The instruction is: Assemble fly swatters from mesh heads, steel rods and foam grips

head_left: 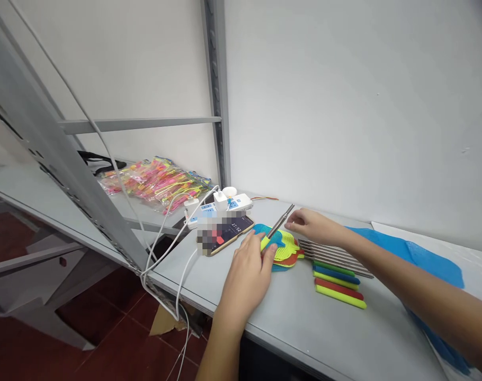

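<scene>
My left hand (247, 275) is closed around a yellow-green handle (265, 243), from which a thin metal rod (278, 223) slants up and to the right. Close beside the rod's upper end, my right hand (304, 222) has its fingers curled in a pinch; whatever they grip, if anything, is hidden. Beneath the rod lies a pile of perforated fly swatter heads (289, 251) in blue, yellow and red. Several metal rods (336, 256) rest side by side under my right forearm. In front of them are several coloured handles (338, 290) in green, blue, yellow and red.
A phone (235, 227) with a lit screen lies left of the swatter heads. Behind it is a white power strip (241, 201) with chargers and trailing cables. Bagged colourful items (157, 182) sit beyond the grey metal post (217, 95). Blue sheeting (424, 256) lies at right.
</scene>
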`<state>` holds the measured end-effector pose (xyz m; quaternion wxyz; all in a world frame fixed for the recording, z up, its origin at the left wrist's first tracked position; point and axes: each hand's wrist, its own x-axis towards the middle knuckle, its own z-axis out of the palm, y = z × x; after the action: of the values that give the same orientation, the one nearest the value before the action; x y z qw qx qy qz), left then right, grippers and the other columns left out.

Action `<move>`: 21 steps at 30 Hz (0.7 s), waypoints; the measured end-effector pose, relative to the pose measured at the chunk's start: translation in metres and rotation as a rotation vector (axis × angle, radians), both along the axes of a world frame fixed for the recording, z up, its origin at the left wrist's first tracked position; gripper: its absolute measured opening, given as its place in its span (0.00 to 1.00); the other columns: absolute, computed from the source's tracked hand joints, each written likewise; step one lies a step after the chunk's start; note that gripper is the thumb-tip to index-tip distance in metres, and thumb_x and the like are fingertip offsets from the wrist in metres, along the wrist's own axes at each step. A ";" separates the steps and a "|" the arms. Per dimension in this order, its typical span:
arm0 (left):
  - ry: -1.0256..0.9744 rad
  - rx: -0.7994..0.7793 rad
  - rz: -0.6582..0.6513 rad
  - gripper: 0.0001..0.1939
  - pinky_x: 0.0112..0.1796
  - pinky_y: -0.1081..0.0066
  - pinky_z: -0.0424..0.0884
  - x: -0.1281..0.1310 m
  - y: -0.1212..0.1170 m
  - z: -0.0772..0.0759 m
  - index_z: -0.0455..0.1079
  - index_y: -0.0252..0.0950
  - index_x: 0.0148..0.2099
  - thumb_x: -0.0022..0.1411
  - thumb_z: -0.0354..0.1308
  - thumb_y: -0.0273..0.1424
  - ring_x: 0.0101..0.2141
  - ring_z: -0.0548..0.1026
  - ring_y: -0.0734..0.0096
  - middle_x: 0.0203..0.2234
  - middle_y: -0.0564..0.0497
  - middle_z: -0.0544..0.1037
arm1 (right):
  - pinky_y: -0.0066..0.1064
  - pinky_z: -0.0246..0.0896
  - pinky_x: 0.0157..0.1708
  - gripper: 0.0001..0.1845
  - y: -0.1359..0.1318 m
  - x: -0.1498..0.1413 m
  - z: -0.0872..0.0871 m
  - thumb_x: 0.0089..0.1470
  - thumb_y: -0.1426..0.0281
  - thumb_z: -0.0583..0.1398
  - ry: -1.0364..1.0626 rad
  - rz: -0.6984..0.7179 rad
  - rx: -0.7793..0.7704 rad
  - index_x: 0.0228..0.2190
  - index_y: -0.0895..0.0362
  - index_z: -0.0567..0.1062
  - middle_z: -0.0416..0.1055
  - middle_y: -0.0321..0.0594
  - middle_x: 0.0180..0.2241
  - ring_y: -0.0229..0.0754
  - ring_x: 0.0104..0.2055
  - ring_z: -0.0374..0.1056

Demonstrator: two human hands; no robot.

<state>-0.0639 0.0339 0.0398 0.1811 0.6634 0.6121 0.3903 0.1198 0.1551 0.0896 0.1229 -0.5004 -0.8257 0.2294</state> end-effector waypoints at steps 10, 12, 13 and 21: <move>0.122 -0.068 0.076 0.18 0.49 0.56 0.65 -0.004 0.008 -0.032 0.63 0.35 0.57 0.71 0.45 0.39 0.51 0.71 0.52 0.51 0.41 0.75 | 0.36 0.57 0.33 0.19 0.021 -0.006 -0.020 0.47 0.51 0.62 -0.268 0.084 -0.053 0.32 0.54 0.75 0.74 0.43 0.36 0.49 0.36 0.68; 0.118 -0.038 0.081 0.15 0.49 0.57 0.65 -0.004 0.008 -0.031 0.64 0.36 0.53 0.71 0.45 0.38 0.49 0.72 0.54 0.50 0.42 0.75 | 0.35 0.57 0.33 0.18 0.022 -0.003 -0.018 0.47 0.52 0.62 -0.271 0.081 -0.073 0.32 0.54 0.73 0.74 0.42 0.36 0.48 0.37 0.67; 0.111 -0.027 0.082 0.14 0.49 0.57 0.65 -0.004 0.007 -0.030 0.64 0.37 0.52 0.71 0.46 0.37 0.48 0.73 0.55 0.50 0.43 0.75 | 0.35 0.57 0.33 0.18 0.023 -0.002 -0.016 0.47 0.52 0.63 -0.267 0.077 -0.088 0.32 0.54 0.73 0.74 0.42 0.36 0.48 0.37 0.67; 0.053 -0.035 0.072 0.17 0.50 0.57 0.64 -0.003 0.005 -0.027 0.60 0.38 0.58 0.71 0.45 0.37 0.52 0.70 0.56 0.52 0.43 0.73 | 0.32 0.55 0.30 0.17 0.019 0.014 0.019 0.53 0.53 0.59 -0.005 0.065 -0.380 0.30 0.55 0.69 0.69 0.37 0.26 0.40 0.30 0.62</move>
<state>-0.0666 0.0388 0.0123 0.1620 0.6477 0.6471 0.3681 0.1342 0.1744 0.1088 0.0168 -0.4882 -0.7836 0.3840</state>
